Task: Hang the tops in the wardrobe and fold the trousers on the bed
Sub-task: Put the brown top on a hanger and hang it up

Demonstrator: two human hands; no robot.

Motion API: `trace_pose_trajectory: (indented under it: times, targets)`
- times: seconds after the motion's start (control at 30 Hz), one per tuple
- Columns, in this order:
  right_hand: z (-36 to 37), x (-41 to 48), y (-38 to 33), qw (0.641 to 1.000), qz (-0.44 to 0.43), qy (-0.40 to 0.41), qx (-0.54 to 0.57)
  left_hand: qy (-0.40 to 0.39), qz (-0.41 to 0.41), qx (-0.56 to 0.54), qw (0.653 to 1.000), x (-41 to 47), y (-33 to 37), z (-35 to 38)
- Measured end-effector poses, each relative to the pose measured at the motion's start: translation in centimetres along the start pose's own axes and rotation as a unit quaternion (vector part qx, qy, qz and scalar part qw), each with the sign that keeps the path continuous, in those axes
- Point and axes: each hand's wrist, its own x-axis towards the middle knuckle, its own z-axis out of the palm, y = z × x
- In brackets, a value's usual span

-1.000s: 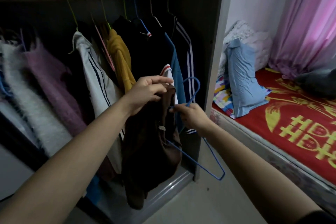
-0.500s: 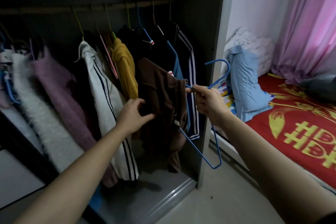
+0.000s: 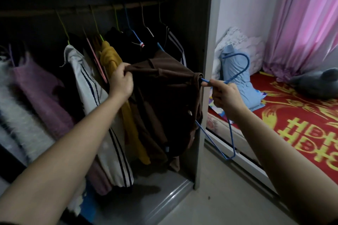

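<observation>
At nine o'clock in the wardrobe, a fuzzy purple top, a white striped top and a mustard knit hang from the rail. Near centre, the left hand curls its fingers tight on an edge of the brown top, which stretches toward three o'clock. There the right hand fists the blue wire hanger, one arm tucked into the top and the hook pointing to one o'clock. Beyond, a light blue shirt lies on the red-covered bed.
</observation>
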Motion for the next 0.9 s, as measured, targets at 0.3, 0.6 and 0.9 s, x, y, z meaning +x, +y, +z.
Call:
trace_pose_trajectory:
  times: [0.3, 0.6, 0.9]
  targets:
    - [-0.6, -0.6, 4.0, 0.965, 0.039, -0.074, -0.248, -0.015, 0.249, 0.196, 0.948, 3.2, 6.1, -2.3]
    - [1.9, 0.2, 2.7, 0.997, 0.073, 0.025, 0.002, -0.019, 0.223, 0.300, 0.927, 3.9, 6.7, -3.8]
    - [2.9, 2.0, -0.1, 0.997, 0.036, -0.042, -0.054, -0.069, 0.154, 0.238, 0.956, 4.4, 4.7, -5.8]
